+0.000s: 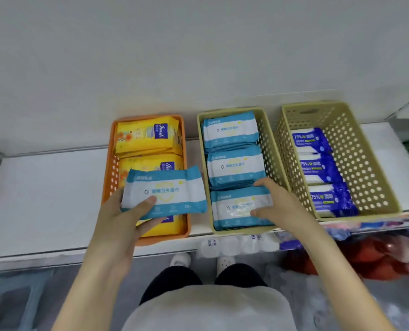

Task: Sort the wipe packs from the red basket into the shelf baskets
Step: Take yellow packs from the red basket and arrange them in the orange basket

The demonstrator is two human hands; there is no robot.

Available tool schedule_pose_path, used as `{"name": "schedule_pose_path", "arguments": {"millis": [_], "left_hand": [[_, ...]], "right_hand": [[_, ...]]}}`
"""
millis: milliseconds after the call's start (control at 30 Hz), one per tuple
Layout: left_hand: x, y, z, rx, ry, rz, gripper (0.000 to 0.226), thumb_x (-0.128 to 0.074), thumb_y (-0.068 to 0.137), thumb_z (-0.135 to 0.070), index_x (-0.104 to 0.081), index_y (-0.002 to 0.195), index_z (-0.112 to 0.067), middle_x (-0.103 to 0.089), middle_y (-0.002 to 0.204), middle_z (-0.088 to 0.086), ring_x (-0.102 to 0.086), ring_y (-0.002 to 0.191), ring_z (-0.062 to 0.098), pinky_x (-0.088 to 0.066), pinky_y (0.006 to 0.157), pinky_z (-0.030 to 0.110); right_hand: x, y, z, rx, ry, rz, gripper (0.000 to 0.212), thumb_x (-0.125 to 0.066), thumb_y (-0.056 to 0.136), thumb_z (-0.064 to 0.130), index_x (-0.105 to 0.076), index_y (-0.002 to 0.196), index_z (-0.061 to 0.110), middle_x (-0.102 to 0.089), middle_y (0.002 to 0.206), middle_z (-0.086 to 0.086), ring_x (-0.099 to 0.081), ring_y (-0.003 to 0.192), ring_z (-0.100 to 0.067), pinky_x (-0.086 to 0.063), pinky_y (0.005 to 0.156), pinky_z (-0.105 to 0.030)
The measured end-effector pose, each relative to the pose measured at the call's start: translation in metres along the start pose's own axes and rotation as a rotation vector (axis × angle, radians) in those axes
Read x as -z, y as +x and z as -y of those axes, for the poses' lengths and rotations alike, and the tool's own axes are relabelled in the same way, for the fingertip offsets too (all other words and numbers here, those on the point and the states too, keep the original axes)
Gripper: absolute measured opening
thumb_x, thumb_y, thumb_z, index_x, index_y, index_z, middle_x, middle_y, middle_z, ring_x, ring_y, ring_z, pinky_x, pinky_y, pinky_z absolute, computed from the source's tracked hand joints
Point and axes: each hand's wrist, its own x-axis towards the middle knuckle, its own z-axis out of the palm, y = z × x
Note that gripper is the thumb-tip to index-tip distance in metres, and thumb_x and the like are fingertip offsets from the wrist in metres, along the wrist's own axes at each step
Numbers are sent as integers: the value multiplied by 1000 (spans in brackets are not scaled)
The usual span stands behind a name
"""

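White shelf point(43, 199) carries 3 baskets: orange basket point(110, 173) at 9 o'clock w/ yellow packs point(146, 137), middle basket point(268, 139) w/ teal packs, right basket point(356, 154) at 3 w/ dark-blue packs point(318, 168). Left hand point(124, 218) grips teal wipe pack point(165, 192) over orange basket, hiding front yellow pack. Right hand point(277, 201) pinches nearest pack point(236, 209) in middle basket. Red basket point(375, 256) at 4, blurred.

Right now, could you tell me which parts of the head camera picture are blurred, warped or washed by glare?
Head view: wide-angle warp bows the shelf edge; the bottom corners and the red basket below are smeared; mild glare sits on the front pack under the right hand; the pack in the left hand reads fairly sharp; lighting is soft, with faint shadows.
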Motion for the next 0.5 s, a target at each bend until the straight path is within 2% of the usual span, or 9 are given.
{"name": "schedule_pose_path", "arguments": {"millis": [133,200,300,367,433,500], "left_hand": [[-2,-1,8,8,-28,-41,24,-58,87,3,-62,104,-14,-71,99,2,-72,84,15,-59,61,25],[-4,0,11,20,-41,-60,24,-58,87,3,-62,102,-15,-71,99,2,-72,83,15,-60,61,25],[-9,2,16,45,-59,-75,27,-59,87,2,-60,107,-16,-69,104,3,-69,93,19,-60,66,29],[-14,4,17,53,-71,-66,28,-59,87,2,-60,107,-18,-69,106,4,-68,97,20,-60,68,31],[-20,5,17,61,-73,-56,31,-61,86,2,-59,110,-17,-68,106,4,-68,97,19,-60,67,30],[-28,6,16,76,-84,-45,32,-61,86,0,-59,112,-17,-69,104,3,-69,94,18,-61,65,29]], "right_hand": [[-1,7,0,8,-108,-53,58,-77,77,20,-48,128,20,-38,115,-3,-45,102,-18,-37,83,-24],[-5,7,-1,33,-179,-98,63,-77,77,21,-48,133,18,-37,123,-5,-45,114,-21,-34,94,-23],[-8,6,-1,79,-259,-136,70,-75,80,23,-43,141,11,-27,148,-7,-27,137,-20,-21,109,-22],[-7,4,-2,105,-284,-121,70,-72,83,23,-38,143,10,-21,155,-5,-19,143,-18,-14,111,-19],[-5,2,-7,178,-245,-201,60,-70,85,20,-46,139,9,-32,151,-5,-28,140,-18,-19,112,-21],[0,-2,-8,273,-91,-406,35,-69,85,15,-65,120,14,-54,131,1,-49,124,-13,-35,104,-21]]}}
